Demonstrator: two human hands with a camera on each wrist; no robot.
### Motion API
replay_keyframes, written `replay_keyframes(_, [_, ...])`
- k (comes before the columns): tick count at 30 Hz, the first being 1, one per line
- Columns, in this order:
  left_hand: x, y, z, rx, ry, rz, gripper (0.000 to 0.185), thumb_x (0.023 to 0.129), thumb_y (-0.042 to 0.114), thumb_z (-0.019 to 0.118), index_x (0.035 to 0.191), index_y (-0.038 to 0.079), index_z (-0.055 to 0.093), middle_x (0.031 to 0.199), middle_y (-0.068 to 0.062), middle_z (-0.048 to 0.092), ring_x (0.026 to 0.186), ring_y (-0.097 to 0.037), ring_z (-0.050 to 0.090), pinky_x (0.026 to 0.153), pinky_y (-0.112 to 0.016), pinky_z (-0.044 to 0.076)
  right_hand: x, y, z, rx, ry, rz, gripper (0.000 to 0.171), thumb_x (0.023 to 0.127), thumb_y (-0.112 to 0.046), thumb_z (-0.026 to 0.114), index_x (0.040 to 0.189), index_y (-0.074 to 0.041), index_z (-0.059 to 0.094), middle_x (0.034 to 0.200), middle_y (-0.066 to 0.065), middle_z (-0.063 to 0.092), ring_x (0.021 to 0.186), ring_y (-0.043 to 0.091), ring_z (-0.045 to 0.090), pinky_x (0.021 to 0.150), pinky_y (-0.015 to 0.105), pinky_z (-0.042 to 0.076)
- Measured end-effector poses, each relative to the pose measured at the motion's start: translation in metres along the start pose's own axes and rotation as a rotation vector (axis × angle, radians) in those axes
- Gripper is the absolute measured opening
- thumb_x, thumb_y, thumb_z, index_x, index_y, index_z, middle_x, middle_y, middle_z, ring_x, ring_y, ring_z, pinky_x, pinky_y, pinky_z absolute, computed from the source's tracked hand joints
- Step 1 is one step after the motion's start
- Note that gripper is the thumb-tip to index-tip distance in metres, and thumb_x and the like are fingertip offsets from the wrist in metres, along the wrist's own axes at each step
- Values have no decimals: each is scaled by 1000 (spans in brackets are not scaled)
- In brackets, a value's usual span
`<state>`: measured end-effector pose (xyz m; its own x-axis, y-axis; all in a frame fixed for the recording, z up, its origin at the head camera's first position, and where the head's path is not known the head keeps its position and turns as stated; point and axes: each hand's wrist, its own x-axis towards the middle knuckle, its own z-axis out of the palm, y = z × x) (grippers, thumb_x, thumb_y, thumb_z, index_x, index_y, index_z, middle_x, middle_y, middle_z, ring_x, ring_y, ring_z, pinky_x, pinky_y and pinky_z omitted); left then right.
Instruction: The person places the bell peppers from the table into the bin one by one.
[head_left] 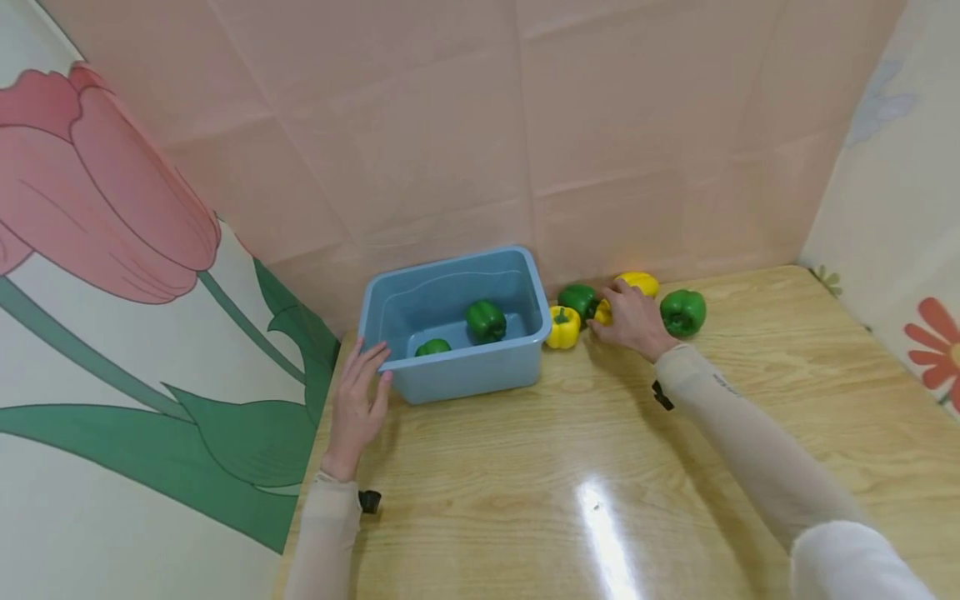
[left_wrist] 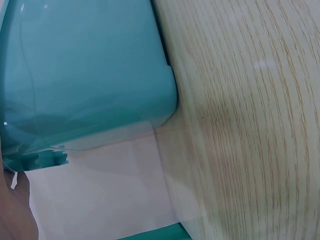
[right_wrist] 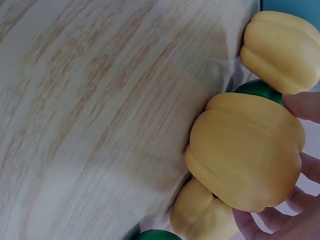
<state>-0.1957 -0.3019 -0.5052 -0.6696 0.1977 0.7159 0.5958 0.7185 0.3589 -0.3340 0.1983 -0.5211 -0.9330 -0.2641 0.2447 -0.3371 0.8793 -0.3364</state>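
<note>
Right hand fingers curled round yellow pepper on table right of blue bin, among other peppers, left hand fingers straight, touching bin's left corner

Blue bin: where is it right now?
Head view: the blue bin sits at the table's back left by the pink wall, left hand on its near-left corner, loose peppers just right of it.
</note>
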Motion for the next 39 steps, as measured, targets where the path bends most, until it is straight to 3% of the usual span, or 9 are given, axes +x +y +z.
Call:
replay_keyframes(9, [-1,-1,1,-2,-2,0,35,107,11,62,142,6,67,149,-15,64,153,-51,40,131,-58,31,2,5,8,-7,-59,54,76,91,-44,81,147,2,58,150,34,47,119,55,61,91,75,55])
replay_keyframes(19, [-1,0,1,-1,-8,-7,35,108,11,62,142,5,67,149,-15,64,153,-50,40,131,-59,31,1,8,17,-32,-91,92,83,90,-50,82,151,-2,53,156,31,47,135,56,53,100,89,42])
replay_keyframes(39, [0,-1,0,9,-18,-16,35,108,13,61,142,6,67,150,-13,63,155,-48,39,132,-56,31,3,15,22,-139,-99,49,81,87,-48,81,149,-3,53,144,31,54,109,54,67,81,80,55])
